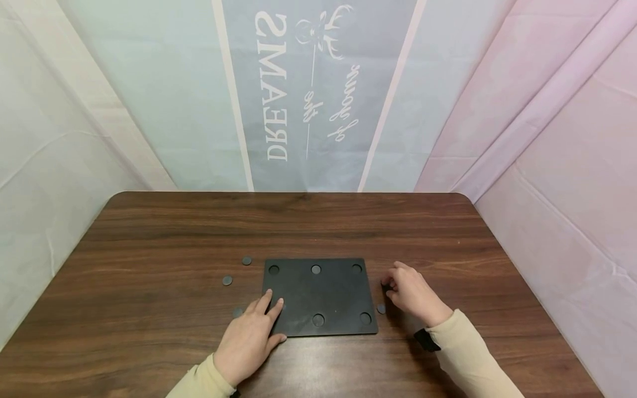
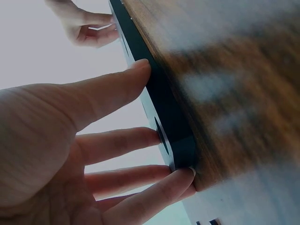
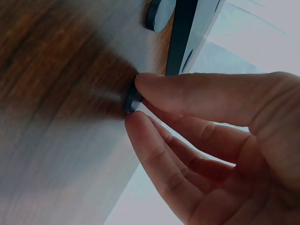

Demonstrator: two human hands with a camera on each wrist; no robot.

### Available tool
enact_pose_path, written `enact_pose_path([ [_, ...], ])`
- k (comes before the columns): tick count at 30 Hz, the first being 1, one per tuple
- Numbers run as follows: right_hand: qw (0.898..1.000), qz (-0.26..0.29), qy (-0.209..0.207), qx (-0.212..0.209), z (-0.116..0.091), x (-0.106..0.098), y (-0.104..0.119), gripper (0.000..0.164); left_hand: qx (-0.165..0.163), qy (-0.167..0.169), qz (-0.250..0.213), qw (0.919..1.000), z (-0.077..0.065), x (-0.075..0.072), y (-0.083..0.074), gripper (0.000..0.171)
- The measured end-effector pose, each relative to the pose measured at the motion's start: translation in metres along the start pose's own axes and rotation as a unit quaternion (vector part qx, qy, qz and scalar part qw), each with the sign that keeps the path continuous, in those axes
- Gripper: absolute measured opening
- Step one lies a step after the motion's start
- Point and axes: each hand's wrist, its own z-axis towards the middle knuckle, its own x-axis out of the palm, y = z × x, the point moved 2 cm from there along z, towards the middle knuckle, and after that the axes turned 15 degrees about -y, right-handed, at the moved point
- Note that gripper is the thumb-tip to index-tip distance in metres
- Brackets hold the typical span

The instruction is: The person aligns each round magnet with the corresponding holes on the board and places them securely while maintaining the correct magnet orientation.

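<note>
Disc (image 3: 133, 97), right wrist view: right hand (image 3: 220, 136) pinched its rim, thumb and finger slightly apart; level grip seemed best.
Board (image 2: 164, 93), left wrist view: left hand (image 2: 98, 147) touched its edge, fingers loosely spread; light pressure seemed adequate.
Table (image 1: 164, 243), head view: extended past the flat board's far edge; held disc and spare disc (image 1: 381, 308) were just right of it.

Dark round discs (image 1: 227, 281) flanked a black recessed rectangular plate (image 1: 318, 294) lying flat, apart from the far edge of the wood-grain table (image 1: 149, 243).
</note>
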Motion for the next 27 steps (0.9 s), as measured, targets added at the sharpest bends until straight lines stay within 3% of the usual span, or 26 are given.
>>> enact_pose_path([
  [9,1.0,-0.001,0.011,0.013,0.0005,0.0003,-0.0042,0.016,0.004,-0.004,0.003,1.0,-0.0004,0.0015,0.0001,0.06],
  [27,0.999,0.035,0.011,-0.001,0.0049,0.0049,-0.0016,0.023,0.007,-0.015,0.006,0.9998,-0.0019,0.0039,0.0018,0.06],
])
